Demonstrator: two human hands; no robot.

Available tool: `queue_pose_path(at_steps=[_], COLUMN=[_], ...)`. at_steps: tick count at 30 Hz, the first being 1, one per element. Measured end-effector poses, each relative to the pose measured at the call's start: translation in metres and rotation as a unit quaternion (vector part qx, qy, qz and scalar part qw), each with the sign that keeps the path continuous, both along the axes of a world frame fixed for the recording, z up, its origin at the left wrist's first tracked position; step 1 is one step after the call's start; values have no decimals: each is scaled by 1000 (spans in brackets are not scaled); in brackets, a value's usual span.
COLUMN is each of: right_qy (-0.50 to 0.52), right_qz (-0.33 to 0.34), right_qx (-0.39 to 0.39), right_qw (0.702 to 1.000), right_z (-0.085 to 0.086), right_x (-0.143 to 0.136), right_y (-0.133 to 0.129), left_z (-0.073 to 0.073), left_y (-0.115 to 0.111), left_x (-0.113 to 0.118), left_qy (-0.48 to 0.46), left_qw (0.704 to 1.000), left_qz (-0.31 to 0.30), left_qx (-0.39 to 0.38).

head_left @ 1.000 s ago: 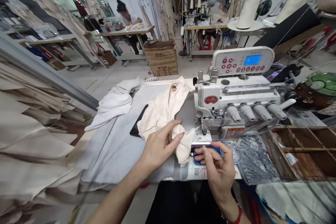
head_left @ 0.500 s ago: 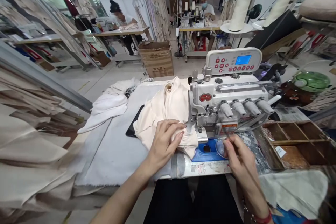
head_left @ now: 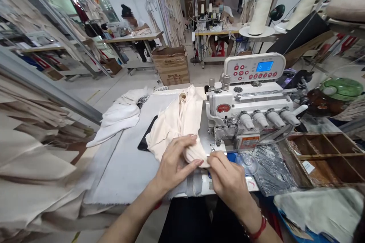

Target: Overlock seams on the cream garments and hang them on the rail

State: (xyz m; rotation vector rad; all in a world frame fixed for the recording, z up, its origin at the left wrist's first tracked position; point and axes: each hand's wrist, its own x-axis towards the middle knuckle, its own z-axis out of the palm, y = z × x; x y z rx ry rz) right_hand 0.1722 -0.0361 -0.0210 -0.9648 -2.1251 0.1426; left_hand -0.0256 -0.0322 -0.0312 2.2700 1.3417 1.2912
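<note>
fingers (head_left: 186, 141) of the left hand (head_left: 171, 163) are bent over the near end of the cream cloth (head_left: 189, 117), gripping a fold of it against the thumb; those of the right hand (head_left: 230, 178) are closed in a pinch on the cloth's near right corner, just beside the left thumb, the tips partly hidden; a red bracelet (head_left: 259, 229) is on the right wrist.

cream cloth lies bunched on the grey-covered surface (head_left: 114, 174), immediately left of the sewing machine (head_left: 251, 102); its far end shows a loose, folded opening; a black flat item (head_left: 144, 140), kind unclear, projects from under its left side; white cloth (head_left: 116, 117) is heaped farther left, apart from it.

control panel (head_left: 239, 70) sits atop the machine, its screen (head_left: 264, 66) lit blue; a clear dish (head_left: 247, 164) is near the right hand, at the right end of a blue tray (head_left: 231, 157); farther right is a wooden box (head_left: 322, 155) with compartments, a white slip (head_left: 308, 166) in the near left one.

beyond the surface, a carton (head_left: 171, 68) stands on the floor; two co-workers (head_left: 226, 12) sit at other machines.
</note>
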Motion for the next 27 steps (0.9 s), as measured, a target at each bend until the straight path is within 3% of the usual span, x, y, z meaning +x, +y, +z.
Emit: queue_pose_path(at_steps=[2, 5, 9, 11, 14, 16, 18, 20, 23, 27], right_qy=[24, 32, -8, 0, 97, 204, 301, 375, 446, 448], right_qz=[4, -47, -74, -49, -40, -43, -35, -35, -62, -92], right_qx=[7, 43, 93, 69, -60, -180, -284, -340, -337, -297], right_qw=[1000, 998, 993, 996, 993, 961, 910, 862, 827, 838], right_z=[-5, -3, 11, 13, 2, -11, -22, -29, -36, -39], right_x=[19, 46, 49, 39, 25, 19, 17, 15, 12, 9], right_y=[-1, 0, -8, -19, -30, -31, -29, -26, -23, -21], left_z=[5, 11, 14, 15, 14, 13, 12, 14, 19, 25], left_y=[-9, -21, -21, -14, 1, 13, 24, 33, 47, 63], left_x=[6, 19, 29, 27, 21, 19, 18, 20, 24, 27], left_qy=[71, 131, 140, 131, 116, 109, 109, 115, 135, 152], left_qw=[997, 988, 984, 985, 991, 992, 992, 991, 988, 983], left_qz=[13, 51, 106, 108, 67, 26, 0, -3, -7, -19], left_qx=[28, 61, 40, 19, -18, -49, -68, -70, -81, -101])
